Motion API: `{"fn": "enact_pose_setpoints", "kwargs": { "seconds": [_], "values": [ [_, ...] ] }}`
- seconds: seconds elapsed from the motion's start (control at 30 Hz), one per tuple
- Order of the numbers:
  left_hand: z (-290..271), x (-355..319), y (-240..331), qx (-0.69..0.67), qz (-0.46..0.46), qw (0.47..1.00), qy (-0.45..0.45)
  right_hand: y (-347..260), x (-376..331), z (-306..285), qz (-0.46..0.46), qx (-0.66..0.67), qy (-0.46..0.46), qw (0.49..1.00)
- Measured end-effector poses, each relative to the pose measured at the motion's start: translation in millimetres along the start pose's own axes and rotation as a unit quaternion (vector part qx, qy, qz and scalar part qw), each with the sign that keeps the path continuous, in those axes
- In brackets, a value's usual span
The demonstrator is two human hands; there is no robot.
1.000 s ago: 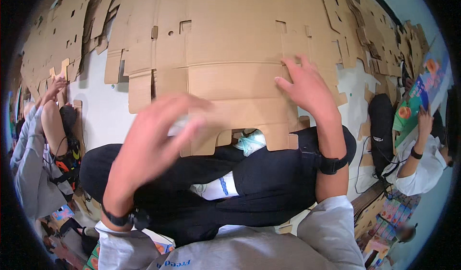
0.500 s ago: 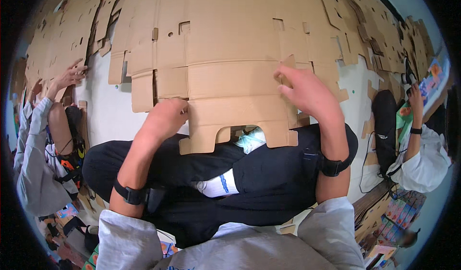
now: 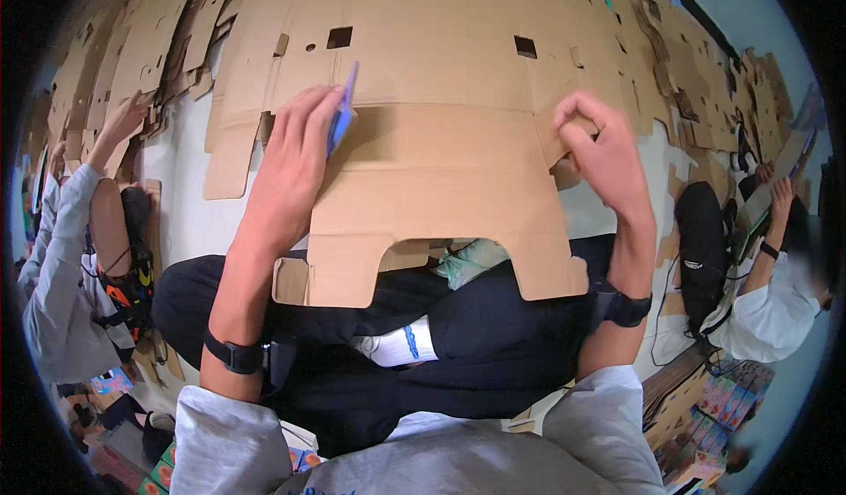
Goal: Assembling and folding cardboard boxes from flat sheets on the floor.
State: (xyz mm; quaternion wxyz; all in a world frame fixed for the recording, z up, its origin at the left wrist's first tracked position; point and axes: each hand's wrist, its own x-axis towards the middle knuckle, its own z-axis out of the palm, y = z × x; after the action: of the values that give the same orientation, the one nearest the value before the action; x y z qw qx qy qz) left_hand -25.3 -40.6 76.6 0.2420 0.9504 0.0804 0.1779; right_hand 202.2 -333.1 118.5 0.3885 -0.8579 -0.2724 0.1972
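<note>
Our left hand [image 3: 295, 143] straight-fingered against blue flap [image 3: 340, 127], ten o'clock, right hand [image 3: 610, 151] curled by cardboard [image 3: 441, 134], two o'clock, grips unclear

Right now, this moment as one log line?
left hand: at left side of cardboard sheet, blue-purple strip beside it; right hand: curled at sheet's right side, grip unclear; sheet: notched end over trousers

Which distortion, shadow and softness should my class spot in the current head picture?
Head view: fisheye image, rounded, with black corners; also there, a soft shadow on the cardboard sheet, right of the left hand; the co-worker near the right rim looks softer.
</note>
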Motion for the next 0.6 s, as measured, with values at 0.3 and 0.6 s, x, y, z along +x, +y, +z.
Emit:
{"fn": "enact_pose_setpoints", "kwargs": {
  "seconds": [0.3, 0.6],
  "values": [
    [-5, 5, -3, -0.050, -0.049, 0.981, -0.183, 57, 9, -5, 0.059, 0.209, -0.115, 0.969],
    [10, 0, -5, -0.015, -0.015, 0.985, -0.174, 128, -7, -26, 0.169, -0.177, 0.099, 0.965]
  ]
}}
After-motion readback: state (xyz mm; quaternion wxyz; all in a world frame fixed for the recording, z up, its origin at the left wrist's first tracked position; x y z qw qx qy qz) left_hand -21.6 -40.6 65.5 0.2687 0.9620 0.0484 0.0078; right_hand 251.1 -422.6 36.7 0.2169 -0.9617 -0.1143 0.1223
